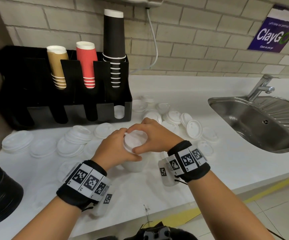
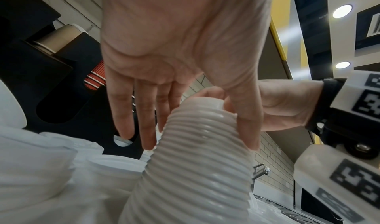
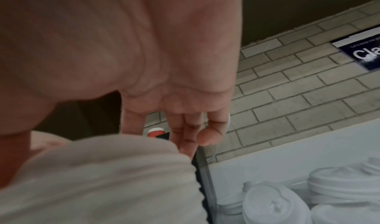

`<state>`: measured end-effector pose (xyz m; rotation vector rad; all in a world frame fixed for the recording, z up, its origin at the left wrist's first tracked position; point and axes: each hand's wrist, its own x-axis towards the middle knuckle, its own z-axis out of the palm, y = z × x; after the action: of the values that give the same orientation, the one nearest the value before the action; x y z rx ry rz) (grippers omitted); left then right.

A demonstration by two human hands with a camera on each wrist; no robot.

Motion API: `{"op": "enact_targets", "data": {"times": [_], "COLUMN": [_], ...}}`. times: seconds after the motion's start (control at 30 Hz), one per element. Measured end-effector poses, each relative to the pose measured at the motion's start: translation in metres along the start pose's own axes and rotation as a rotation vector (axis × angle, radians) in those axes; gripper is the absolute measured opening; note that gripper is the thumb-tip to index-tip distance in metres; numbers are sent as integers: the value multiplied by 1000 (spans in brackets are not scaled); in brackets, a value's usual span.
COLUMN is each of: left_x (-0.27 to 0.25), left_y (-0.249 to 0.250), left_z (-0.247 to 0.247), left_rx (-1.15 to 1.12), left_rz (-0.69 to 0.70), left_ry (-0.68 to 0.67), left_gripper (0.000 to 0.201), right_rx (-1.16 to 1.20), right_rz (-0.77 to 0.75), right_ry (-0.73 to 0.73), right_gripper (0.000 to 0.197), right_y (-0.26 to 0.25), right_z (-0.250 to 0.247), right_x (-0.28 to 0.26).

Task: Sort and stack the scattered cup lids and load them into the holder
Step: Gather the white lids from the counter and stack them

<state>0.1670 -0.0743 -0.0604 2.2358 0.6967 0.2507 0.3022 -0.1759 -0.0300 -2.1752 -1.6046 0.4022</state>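
The stack of white lids (image 1: 134,149) is standing upright on the worktop (image 1: 227,163) near its front edge, between both hands. It is a tall ribbed column of thin nested plastic (image 2: 197,154), so it is probably very light, slightly springy and smooth enough to slide; squeezed hard at one rim it would likely buckle or splay, and tilted it could fan apart. The sound hold looks to be around the sides, with one hand low for support and the other capping the top.

The left hand (image 1: 114,149) is wrapping the near left side, thumb and fingers curved round the ribs. The right hand (image 1: 150,135) is cupping the top from the right, fingers curled over the uppermost rim.

Loose lids (image 1: 175,118) are lying scattered to the far right, and short piles (image 1: 74,141) are sitting to the left. The black holder (image 1: 62,94) is standing far left against the wall, its rightmost front slot (image 1: 119,112) showing a few white lids. A sink (image 1: 254,123) is lying to the right.
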Motion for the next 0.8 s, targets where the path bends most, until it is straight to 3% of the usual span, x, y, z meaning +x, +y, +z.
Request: {"op": "enact_targets", "data": {"times": [0.2,0.3,0.53,0.8], "left_x": [0,1,1,2], "left_y": [1,2,1,1], "left_z": [-2,-3,-4,-5], "left_rx": [6,9,14,11], "left_rz": [14,13,-3,-7], "left_ry": [-7,-10,-23,-30], "left_gripper": [76,75,76,77], "right_rx": [108,219,-210,-303], "right_rz": [32,137,613,671], "right_ry": [-65,-61,-115,-147], "right_gripper": [58,43,38,47], "right_y": [9,28,103,120], "right_z": [-4,-17,-31,-23], "right_x": [-3,2,12,10]}}
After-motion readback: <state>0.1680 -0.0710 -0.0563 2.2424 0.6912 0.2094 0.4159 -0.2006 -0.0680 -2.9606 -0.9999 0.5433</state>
